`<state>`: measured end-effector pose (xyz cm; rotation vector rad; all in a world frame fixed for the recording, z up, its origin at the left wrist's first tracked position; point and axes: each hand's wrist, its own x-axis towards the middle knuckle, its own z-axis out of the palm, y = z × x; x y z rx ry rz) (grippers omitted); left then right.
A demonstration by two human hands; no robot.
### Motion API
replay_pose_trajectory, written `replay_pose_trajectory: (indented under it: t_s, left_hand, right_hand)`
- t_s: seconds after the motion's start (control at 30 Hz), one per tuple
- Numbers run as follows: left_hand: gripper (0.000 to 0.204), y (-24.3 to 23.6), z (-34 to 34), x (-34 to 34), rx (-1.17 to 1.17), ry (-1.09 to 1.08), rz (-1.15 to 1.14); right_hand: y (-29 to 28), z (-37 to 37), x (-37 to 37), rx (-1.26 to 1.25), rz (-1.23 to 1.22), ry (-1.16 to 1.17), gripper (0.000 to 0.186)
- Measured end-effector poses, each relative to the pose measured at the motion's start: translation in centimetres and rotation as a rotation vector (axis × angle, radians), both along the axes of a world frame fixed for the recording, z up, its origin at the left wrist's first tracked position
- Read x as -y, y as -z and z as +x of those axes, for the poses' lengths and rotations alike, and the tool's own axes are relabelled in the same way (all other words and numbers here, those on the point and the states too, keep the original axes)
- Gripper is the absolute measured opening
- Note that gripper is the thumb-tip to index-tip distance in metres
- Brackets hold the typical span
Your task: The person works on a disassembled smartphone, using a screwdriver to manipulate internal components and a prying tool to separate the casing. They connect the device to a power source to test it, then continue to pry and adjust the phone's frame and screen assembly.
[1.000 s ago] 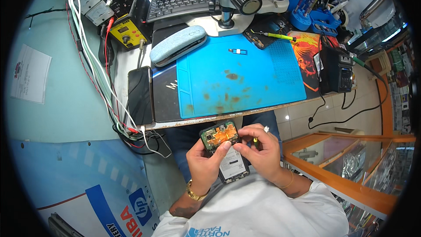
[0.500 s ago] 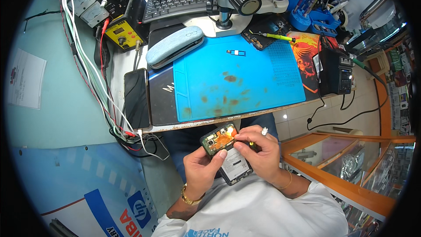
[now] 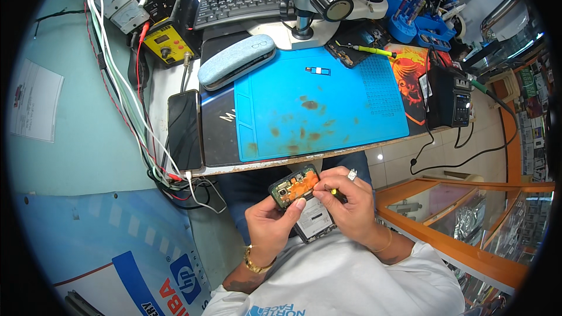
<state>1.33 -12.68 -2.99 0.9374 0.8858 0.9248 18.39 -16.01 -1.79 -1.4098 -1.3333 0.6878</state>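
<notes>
Above my lap I hold an opened smartphone [image 3: 310, 217], its back cover off. A green circuit board partly covered by an orange sheet shows at its upper end, with a white-labelled battery below. My left hand [image 3: 270, 222] grips its left side, thumb near the board's lower edge. At the board's right edge the thumb and index finger of my right hand [image 3: 354, 202] are pinched together. A slim black-and-yellow tool [image 3: 336, 193] is tucked in that hand; its tip is hidden, so I cannot tell its kind.
On the table ahead, a stained blue work mat [image 3: 333, 129] bears a SIM tray [image 3: 318, 71]. Around it are a glasses case [image 3: 237, 61], a dark phone [image 3: 184, 129], a microscope [image 3: 331, 1], a yellow-green pen-like tool [image 3: 369, 50] and a soldering station [image 3: 449, 96]. Cables hang at left; a glass cabinet [image 3: 445, 210] stands right.
The bright glare on the phone's board has gone, so the orange sheet shows more plainly. The phone has tilted slightly; both hands keep nearly the same place and grip.
</notes>
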Motion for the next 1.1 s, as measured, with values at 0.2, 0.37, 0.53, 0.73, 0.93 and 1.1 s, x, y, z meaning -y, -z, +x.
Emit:
replay_pose_trajectory:
  t_s: [0.2, 0.37, 0.53, 0.73, 0.93, 1.1]
  left_hand:
    - [0.025, -0.3, 0.1, 0.0, 0.04, -0.046, -0.033]
    - [0.025, -0.5, 0.1, 0.0, 0.006, -0.035, -0.021]
    - [0.025, -0.8, -0.2, 0.0, -0.01, -0.029, -0.014]
    - [0.025, -1.0, -0.5, 0.1, -0.012, 0.019, 0.019]
    - [0.026, -1.0, -1.0, -0.4, -0.064, 0.094, 0.096]
    - [0.027, -1.1, -1.6, -0.6, -0.055, 0.156, 0.154]
  right_hand:
    - [0.4, 0.3, 0.4, -0.2, -0.063, -0.015, 0.016]
    - [-0.4, -0.3, 0.4, -0.637, -0.138, 0.095, 0.028]
    - [-0.4, 0.6, 0.5, -0.648, -0.266, -0.076, 0.036]
    - [-0.6, 1.2, 0.4, -0.783, -0.394, -0.09, 0.031]
    - [-0.5, 1.7, 0.4, -0.668, -0.414, -0.12, 0.027]
    - [0.0, 2.3, 0.5, -0.706, -0.405, -0.185, 0.03]
